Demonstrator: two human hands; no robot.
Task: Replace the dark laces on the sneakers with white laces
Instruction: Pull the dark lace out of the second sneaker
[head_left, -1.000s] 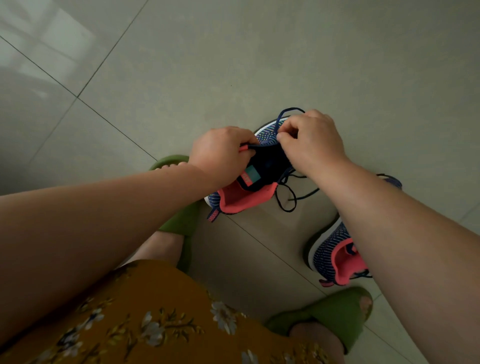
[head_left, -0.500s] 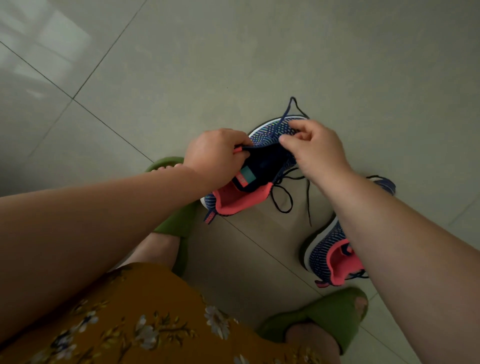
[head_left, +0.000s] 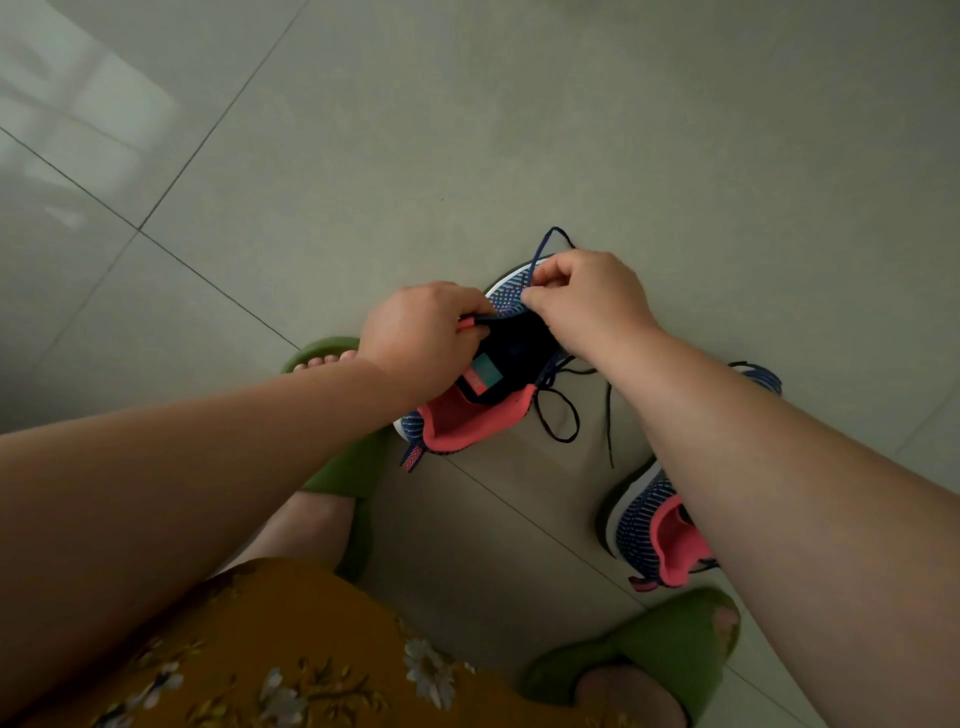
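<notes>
A blue knit sneaker (head_left: 470, 415) with a coral lining is held above the floor, its dark tongue pulled open. My left hand (head_left: 415, 332) grips the sneaker's left edge by the tongue. My right hand (head_left: 587, 301) pinches the dark lace (head_left: 558, 415) near the toe, where a loop of it rises above my fingers. Loose ends of the lace hang below the shoe. The second sneaker (head_left: 654, 525) stands on the floor at the right, partly hidden by my right forearm. No white laces are in view.
Grey floor tiles (head_left: 467, 130) stretch out ahead. My feet in green slippers, one on the left (head_left: 343, 467) and one on the right (head_left: 644, 654), stand below the shoes. A yellow flowered garment (head_left: 270, 649) fills the bottom left.
My right hand has drawn the dark lace up and away at the toe end, so its loop stands higher. The left hand keeps its hold on the sneaker.
</notes>
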